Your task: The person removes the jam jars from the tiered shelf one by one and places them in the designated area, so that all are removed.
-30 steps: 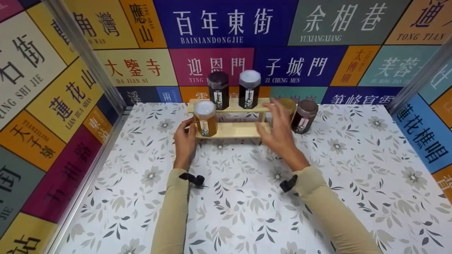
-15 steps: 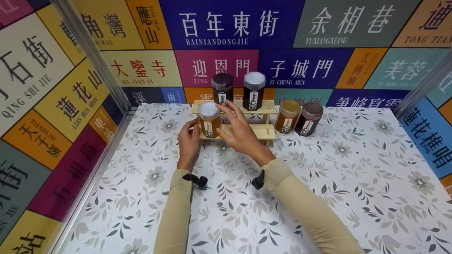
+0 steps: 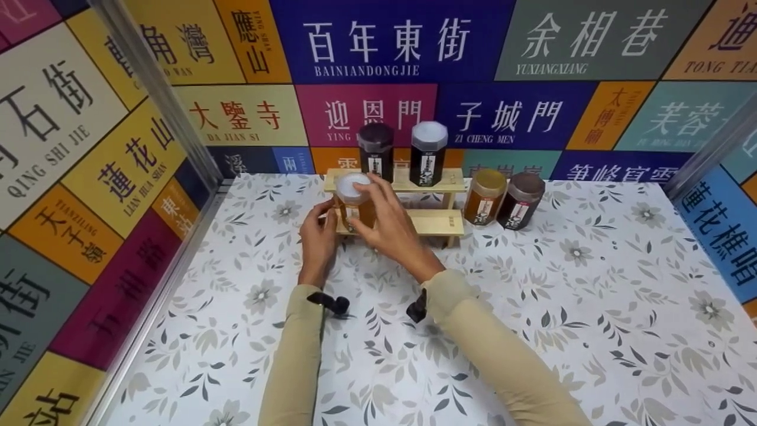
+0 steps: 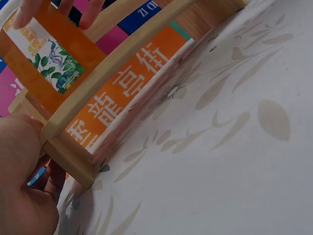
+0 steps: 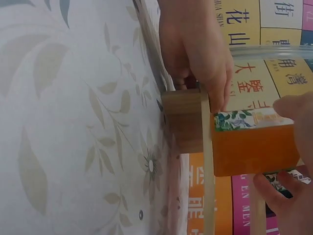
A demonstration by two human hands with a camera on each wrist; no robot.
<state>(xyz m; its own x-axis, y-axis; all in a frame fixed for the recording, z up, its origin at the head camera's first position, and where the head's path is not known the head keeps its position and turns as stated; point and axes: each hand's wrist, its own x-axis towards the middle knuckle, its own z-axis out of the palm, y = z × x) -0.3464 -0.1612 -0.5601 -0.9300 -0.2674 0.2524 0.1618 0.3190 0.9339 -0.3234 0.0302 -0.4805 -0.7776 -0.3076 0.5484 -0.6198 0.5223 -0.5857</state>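
A two-tier wooden rack (image 3: 437,222) stands on the table. My left hand (image 3: 317,244) grips its left end; the left wrist view shows fingers curled behind the leg (image 4: 73,161) of the rack. At the left of the lower shelf is a honey jar (image 5: 254,149) with a white lid, amber contents and a flowered label. My right hand (image 3: 387,225) holds this jar, thumb on the label side and fingers round the opposite side. On the upper shelf are two dark jars, one with a dark lid (image 3: 376,132) and one with a white lid (image 3: 429,135).
Right of the rack, an amber jar with a golden lid (image 3: 486,198) and a dark jar with a brown lid (image 3: 521,201) stand on the table. A flowered cloth (image 3: 568,331) covers the table. Panels with lettering (image 3: 366,41) rise behind and at both sides.
My right hand has moved left from beside the amber jar at the right, across the rack, and has taken hold of the honey jar. My left hand stays at the rack's left end.
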